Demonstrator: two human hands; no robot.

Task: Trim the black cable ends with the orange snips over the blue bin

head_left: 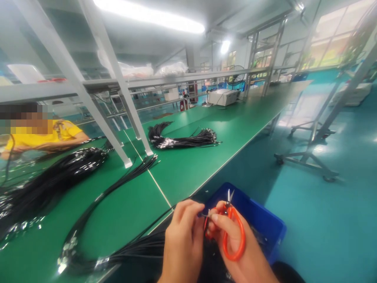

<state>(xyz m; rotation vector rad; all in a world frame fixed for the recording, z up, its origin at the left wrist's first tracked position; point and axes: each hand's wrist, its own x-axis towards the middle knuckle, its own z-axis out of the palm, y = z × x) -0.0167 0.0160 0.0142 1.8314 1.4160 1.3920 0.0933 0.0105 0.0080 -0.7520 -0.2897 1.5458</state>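
Note:
My left hand [184, 236] is closed round a thin black cable [204, 215], with its end poking out between the fingers. Close beside it, my right hand [235, 239] holds scissors [242, 243] with orange-red handles. Their short blades point upward, slightly parted, away from the cable. The right thumb and forefinger pinch at the cable's end, though the exact contact is too small to make out. A bundle of black cables [141, 249] runs from beneath my left hand onto the green table [135, 208] and curves back in a loop.
Below my hands stands a blue bin [265, 224]. Another cable bundle [185, 140] lies farther along the table, and a big coiled heap [53, 184] is at left. A person in yellow [64, 131] sits opposite. Shelf posts [129, 78] rise from the table; a wheeled frame [309, 157] stands right.

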